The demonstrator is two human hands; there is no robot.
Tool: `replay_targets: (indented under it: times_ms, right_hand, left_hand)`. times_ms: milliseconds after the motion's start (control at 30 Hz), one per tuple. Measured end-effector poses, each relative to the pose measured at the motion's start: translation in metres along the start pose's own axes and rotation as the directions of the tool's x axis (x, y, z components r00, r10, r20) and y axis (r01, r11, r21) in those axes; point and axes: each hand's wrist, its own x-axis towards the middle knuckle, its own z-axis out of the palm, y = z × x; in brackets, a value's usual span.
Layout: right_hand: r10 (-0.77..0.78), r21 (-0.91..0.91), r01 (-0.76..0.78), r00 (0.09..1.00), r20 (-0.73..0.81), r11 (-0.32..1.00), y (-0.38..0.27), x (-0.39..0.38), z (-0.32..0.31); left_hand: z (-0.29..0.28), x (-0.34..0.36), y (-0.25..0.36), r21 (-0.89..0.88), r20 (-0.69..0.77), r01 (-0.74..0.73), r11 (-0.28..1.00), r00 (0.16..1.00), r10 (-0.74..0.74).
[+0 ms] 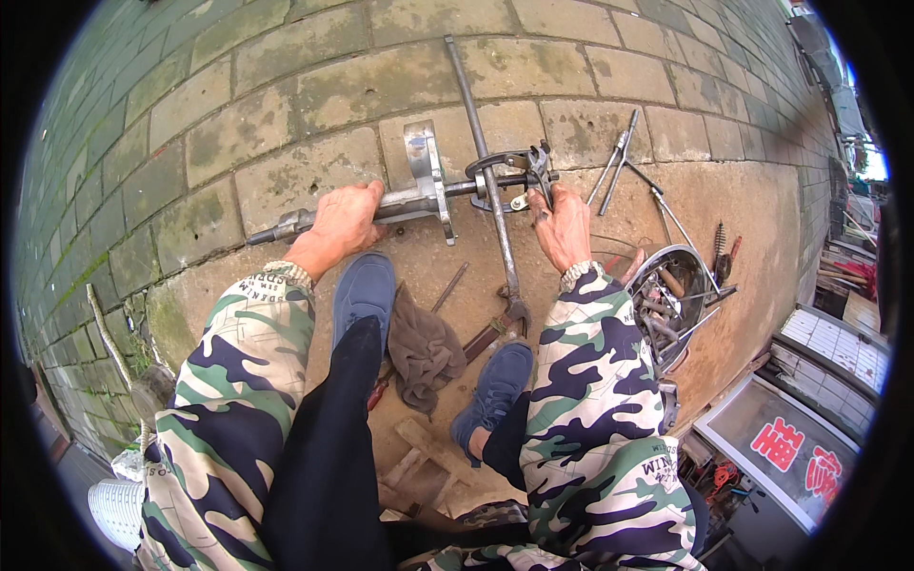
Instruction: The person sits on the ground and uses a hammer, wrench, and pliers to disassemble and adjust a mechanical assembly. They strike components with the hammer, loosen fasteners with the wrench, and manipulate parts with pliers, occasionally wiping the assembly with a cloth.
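Observation:
My left hand (345, 225) is wrapped round a greasy metal shaft assembly (405, 206) that lies crosswise in front of my feet. Its left end tapers to a dark tip, and a flat grey flange (426, 171) stands up near its middle. A dark two-armed clamp, like a puller (490, 179), sits round its right end. There my right hand (564, 228) is closed on a grey metal tool with a jaw-like head (541, 171); the fingers partly hide it. Across the shaft lies a long steel bar (467, 90), its near end beside a wrench head (516, 316) by my right shoe.
A brown rag (425, 347) lies between my shoes. To the right are a metal bowl (700, 269) of assorted parts, a hinged-handle tool (619, 157), thin rods and a spring (720, 238). Wood pieces (428, 457) lie near me. Farther right stands a sign panel (781, 447).

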Motion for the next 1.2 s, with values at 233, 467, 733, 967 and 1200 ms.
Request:
replay_targets:
  times_ms: [233,467,733,967,1200]
  right_hand:
    - [0.076,0.055,-0.073,0.996,-0.053,0.996,-0.037,-0.019,-0.013]
    - [0.155,0.02,-0.155,0.988,-0.017,0.988,-0.024,-0.081,0.029]
    - [0.29,0.185,-0.299,0.954,0.075,0.936,-0.011,-0.102,0.034]
    - [0.359,0.123,-0.35,0.931,-0.06,0.929,-0.001,-0.129,-0.006]
    - [0.331,-0.146,-0.327,0.944,0.003,0.934,0.007,-0.13,-0.044]
  left_hand:
    - [-0.013,0.006,-0.013,0.058,0.054,-0.005,0.998,0.999,0.002]
    - [0.001,-0.007,-0.025,0.177,0.086,-0.12,0.977,0.991,0.106]
    - [0.005,-0.014,-0.027,0.141,0.122,-0.089,0.986,0.99,0.072]
    - [0.006,-0.014,-0.024,0.161,0.113,-0.065,0.985,0.993,0.047]
    - [0.01,-0.013,-0.027,0.167,0.107,-0.069,0.984,0.993,0.052]
